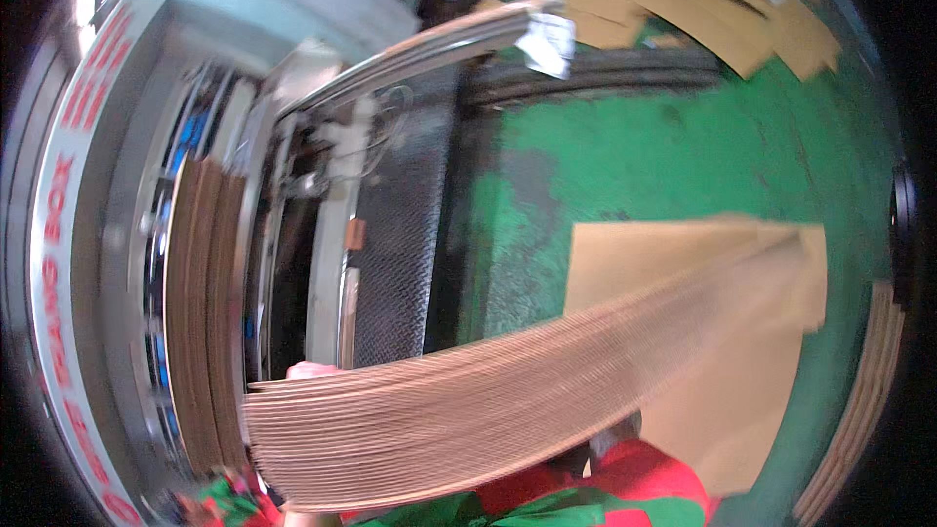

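A thick stack of flat brown cardboard sheets [459, 410] stretches across in front of me, its layered edges facing up and its far right end smeared by motion. At the left end, fingers of my left hand [312, 369] show past the stack's far edge, wrapped round it; the rest of that hand is hidden. Under the near edge, toward the right, my right hand [615, 432] is pressed against the stack, mostly covered by it and blurred. My sleeves are red and green.
A machine with a metal frame [332, 263] stands at left, with upright cardboard sheets [203, 312] in it. Beside it lies a dark textured plate [405, 234]. Flat cardboard [742, 410] lies on the green floor [664, 156], with more cardboard pieces [703, 0] at the back and a stack [859, 400] at far right.
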Demonstrator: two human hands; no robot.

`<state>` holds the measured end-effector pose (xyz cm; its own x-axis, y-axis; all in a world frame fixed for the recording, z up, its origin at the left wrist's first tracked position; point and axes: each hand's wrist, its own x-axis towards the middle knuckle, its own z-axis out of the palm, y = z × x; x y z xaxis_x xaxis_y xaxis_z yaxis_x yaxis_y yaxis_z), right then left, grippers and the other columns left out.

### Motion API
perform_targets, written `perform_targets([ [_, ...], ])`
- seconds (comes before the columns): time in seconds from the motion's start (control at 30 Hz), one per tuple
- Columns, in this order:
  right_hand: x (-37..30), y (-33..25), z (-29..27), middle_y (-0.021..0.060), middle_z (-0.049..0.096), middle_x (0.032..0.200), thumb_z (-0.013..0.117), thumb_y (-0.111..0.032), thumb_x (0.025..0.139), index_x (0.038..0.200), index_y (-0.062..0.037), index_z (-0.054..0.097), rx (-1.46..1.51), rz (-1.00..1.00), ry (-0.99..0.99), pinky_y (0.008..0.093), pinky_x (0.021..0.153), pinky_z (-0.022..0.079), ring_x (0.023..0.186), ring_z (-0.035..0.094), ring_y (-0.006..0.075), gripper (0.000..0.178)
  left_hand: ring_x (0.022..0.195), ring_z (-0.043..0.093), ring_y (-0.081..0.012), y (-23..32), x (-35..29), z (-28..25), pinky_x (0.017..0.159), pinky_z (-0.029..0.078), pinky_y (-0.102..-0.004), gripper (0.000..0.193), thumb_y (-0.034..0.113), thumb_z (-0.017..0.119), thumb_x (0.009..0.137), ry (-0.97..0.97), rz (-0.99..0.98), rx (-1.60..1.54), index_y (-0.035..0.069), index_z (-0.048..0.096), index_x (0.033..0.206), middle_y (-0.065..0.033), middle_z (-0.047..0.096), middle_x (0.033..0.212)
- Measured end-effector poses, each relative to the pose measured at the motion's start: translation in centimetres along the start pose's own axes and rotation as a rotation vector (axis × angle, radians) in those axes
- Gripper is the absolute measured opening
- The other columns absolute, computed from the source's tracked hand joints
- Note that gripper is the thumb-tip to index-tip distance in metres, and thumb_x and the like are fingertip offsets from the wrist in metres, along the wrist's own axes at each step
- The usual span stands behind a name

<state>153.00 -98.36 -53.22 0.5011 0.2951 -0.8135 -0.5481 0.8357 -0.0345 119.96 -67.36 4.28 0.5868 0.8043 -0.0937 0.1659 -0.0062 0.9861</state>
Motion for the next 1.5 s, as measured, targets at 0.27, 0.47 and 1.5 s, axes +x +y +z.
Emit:
perform_targets([
  [0.27,-9.1,-1.8,3.2,0.0128,0.046,0.161,0.056,-0.071,0.097,0.160,-0.0117,0.041,-0.243,-0.138,-0.075,0.0624,0.123,0.033,0.145,0.045,0.0373,0.088,0.132,0.054,-0.0261,-5.1,-13.0,-11.6,0.112,0.046,-0.0454,0.065,0.049,0.070,0.096,0.059,0.076,-0.307,0.011,0.050,0.145,-0.0073,0.056,0.143],
  [0.47,-23.5,4.6,10.6,0.0118,0.043,0.165,0.059,-0.068,0.097,0.162,-0.0126,0.039,-0.337,-0.199,-0.353,0.0606,0.125,0.032,0.147,0.043,0.0370,0.088,0.138,0.052,-0.0263,-10.8,-28.7,-22.7,0.116,0.045,-0.0461,0.072,0.054,0.069,0.098,0.214,0.291,-0.463,0.012,0.048,0.152,-0.0070,0.054,0.150],
  [1.5,-66.1,91.9,43.9,0.0060,0.068,0.133,0.058,-0.031,0.106,0.134,-0.0038,0.062,-0.717,0.365,-1.698,0.0409,0.111,0.049,0.126,0.063,0.0217,0.039,0.119,0.068,-0.0214,5.8,-42.9,-83.9,0.101,0.057,-0.0423,0.055,0.049,0.056,0.108,0.984,0.556,-0.513,0.010,0.059,0.147,-0.0055,0.068,0.139],
])
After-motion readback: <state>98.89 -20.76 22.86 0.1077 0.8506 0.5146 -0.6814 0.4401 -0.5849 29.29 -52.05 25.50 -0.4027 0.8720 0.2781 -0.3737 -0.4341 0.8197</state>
